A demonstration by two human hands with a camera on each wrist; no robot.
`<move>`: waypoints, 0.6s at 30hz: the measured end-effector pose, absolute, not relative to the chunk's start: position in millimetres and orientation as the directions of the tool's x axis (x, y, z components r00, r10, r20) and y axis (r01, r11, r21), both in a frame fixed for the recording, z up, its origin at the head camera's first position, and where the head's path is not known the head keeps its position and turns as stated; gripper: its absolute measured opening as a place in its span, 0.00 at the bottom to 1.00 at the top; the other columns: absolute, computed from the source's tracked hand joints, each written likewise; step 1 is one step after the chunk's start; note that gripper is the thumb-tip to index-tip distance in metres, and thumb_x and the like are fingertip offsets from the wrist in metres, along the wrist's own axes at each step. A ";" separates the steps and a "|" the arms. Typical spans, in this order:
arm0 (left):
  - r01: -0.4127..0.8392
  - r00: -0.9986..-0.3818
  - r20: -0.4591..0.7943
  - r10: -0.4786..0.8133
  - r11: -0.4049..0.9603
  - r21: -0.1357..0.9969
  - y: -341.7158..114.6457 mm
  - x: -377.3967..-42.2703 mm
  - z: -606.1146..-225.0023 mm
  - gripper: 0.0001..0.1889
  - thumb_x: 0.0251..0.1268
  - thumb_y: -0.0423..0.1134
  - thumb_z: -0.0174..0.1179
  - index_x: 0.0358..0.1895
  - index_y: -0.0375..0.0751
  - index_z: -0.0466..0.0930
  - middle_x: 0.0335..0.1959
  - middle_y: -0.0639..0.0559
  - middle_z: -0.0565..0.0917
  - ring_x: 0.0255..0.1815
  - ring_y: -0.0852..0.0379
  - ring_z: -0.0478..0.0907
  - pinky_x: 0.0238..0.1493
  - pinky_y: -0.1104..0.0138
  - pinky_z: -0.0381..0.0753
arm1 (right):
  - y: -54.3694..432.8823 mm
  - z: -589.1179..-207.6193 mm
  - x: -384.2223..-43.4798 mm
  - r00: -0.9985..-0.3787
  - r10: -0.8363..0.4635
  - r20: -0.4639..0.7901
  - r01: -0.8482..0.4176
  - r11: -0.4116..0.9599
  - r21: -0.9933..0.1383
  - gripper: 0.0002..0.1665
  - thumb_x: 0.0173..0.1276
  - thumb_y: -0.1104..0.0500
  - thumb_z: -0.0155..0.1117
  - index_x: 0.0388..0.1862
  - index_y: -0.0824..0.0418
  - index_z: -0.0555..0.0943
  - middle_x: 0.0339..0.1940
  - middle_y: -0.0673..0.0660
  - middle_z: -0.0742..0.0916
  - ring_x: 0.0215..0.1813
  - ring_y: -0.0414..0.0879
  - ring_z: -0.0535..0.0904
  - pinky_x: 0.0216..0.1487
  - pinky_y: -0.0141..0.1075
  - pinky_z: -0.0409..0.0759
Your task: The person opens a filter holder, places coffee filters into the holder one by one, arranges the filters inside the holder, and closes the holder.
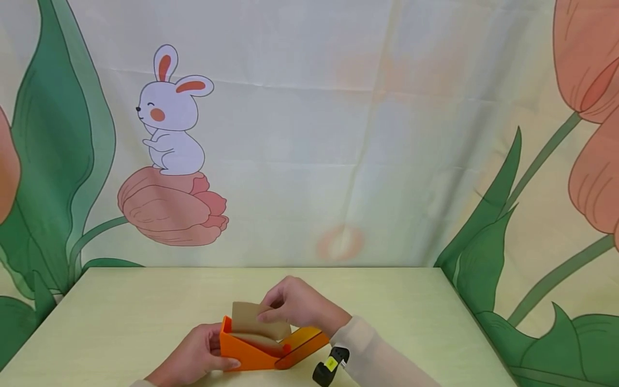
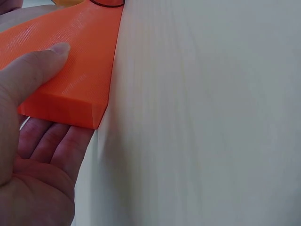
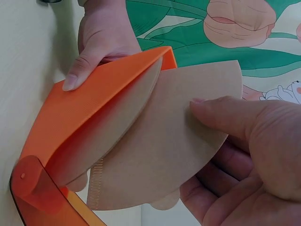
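A wedge-shaped orange filter holder stands at the table's front, its hinged lid swung open to the right. My left hand grips its left end; in the left wrist view the thumb lies on the orange side wall and the fingers are behind and beneath. Between thumb and fingers, my right hand pinches a brown paper coffee filter with a crimped edge. That filter overlaps the holder's opening in the right wrist view. More brown filters sit inside the holder.
The pale wooden table reaches back to a hanging cloth printed with a rabbit and tulips. A black strap device with a yellow label is at the right wrist.
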State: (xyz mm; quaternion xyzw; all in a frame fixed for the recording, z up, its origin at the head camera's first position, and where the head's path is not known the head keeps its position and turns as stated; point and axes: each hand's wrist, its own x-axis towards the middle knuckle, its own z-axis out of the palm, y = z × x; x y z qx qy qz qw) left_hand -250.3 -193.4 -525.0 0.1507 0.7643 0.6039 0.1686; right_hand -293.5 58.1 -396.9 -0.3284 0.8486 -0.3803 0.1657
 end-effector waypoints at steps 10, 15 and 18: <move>0.030 -0.895 -0.068 0.440 0.213 0.977 -193.2 -250.1 -524.9 0.32 0.56 0.40 0.77 0.64 0.34 0.78 0.55 0.45 0.88 0.51 0.52 0.86 0.53 0.68 0.87 | 56.1 -404.7 -289.9 -0.712 -0.700 -0.056 -0.423 0.491 -0.761 0.02 0.65 0.58 0.75 0.34 0.54 0.93 0.28 0.43 0.89 0.30 0.36 0.77 0.36 0.26 0.80; 0.037 -0.897 -0.063 0.438 0.216 0.976 -192.7 -249.6 -524.4 0.33 0.55 0.40 0.77 0.64 0.35 0.78 0.56 0.45 0.88 0.51 0.52 0.86 0.54 0.68 0.87 | 55.5 -409.0 -288.6 -0.702 -0.708 -0.076 -0.418 0.497 -0.760 0.03 0.66 0.58 0.75 0.36 0.55 0.93 0.29 0.43 0.89 0.29 0.36 0.77 0.36 0.26 0.80; 0.037 -0.898 -0.066 0.435 0.224 0.974 -192.3 -249.3 -524.0 0.33 0.55 0.40 0.78 0.64 0.34 0.78 0.56 0.45 0.88 0.51 0.52 0.86 0.54 0.68 0.87 | 54.9 -411.4 -287.7 -0.696 -0.713 -0.085 -0.411 0.493 -0.767 0.04 0.66 0.59 0.75 0.36 0.57 0.93 0.28 0.45 0.90 0.28 0.36 0.77 0.36 0.26 0.81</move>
